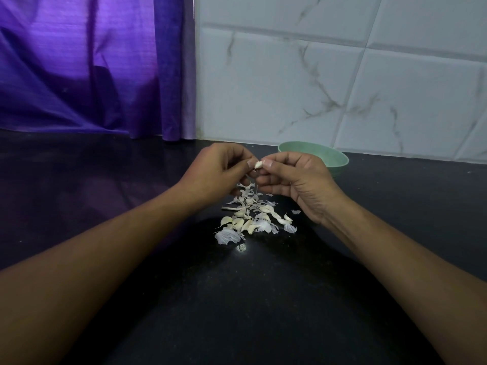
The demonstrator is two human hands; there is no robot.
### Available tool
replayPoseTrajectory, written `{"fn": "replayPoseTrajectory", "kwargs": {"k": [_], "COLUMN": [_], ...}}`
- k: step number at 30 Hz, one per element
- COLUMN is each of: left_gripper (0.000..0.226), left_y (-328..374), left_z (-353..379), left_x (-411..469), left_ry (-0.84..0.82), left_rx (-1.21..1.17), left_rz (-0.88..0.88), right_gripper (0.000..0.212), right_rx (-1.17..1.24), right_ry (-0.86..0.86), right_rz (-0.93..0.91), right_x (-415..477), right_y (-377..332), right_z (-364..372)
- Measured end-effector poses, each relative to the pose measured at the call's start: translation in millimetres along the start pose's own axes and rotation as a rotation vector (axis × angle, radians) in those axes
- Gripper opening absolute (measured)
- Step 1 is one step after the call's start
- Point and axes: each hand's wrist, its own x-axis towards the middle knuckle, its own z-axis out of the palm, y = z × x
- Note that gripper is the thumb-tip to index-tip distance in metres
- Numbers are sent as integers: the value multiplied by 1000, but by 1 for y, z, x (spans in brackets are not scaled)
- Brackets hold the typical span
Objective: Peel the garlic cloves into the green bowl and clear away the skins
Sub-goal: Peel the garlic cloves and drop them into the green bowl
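Note:
A small white garlic clove (258, 164) is held in the air between both hands. My left hand (218, 172) pinches it from the left and my right hand (295, 180) pinches it from the right, thumbs on top. Below them on the black counter (105, 206) lies a pile of several garlic cloves (243, 223) mixed with thin papery skins (226, 237). The green bowl (329, 158) stands just behind my right hand, close to the wall; its inside is partly hidden by that hand.
A purple curtain (92, 67) hangs at the back left down to the counter. White marbled wall tiles (342, 75) rise behind the bowl. A bright spot of reflected light (242, 248) shows on the counter near the skins.

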Motion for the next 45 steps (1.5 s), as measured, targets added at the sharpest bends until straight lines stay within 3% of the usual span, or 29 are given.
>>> {"fn": "replayPoseTrajectory", "kwargs": {"k": [11,21,27,36,39,45], "left_gripper": [8,13,20,21,22,21], "left_y": [3,2,6,10,8,9], "left_z": [3,0,-1,-1,-1,0], "left_x": [-3,-3,-4,-6,-5,-4], "left_ry": [52,127,108,67,59,64], "left_rx": [157,470,519,690,654,366], "left_rz": [100,189,175,241,230,103], "right_gripper": [13,12,21,16,16,21], "right_rx": [16,-56,-85,-245,-228,-94], "right_ry": [30,9,-11,-26,-41,-80], "right_rz": [5,-49,-63,-110,-101,-45], "right_x": [1,-1,1,4,4,3], "right_y": [0,4,5,8,8,7], "right_z": [1,2,-1,-3,-2,-3]}}
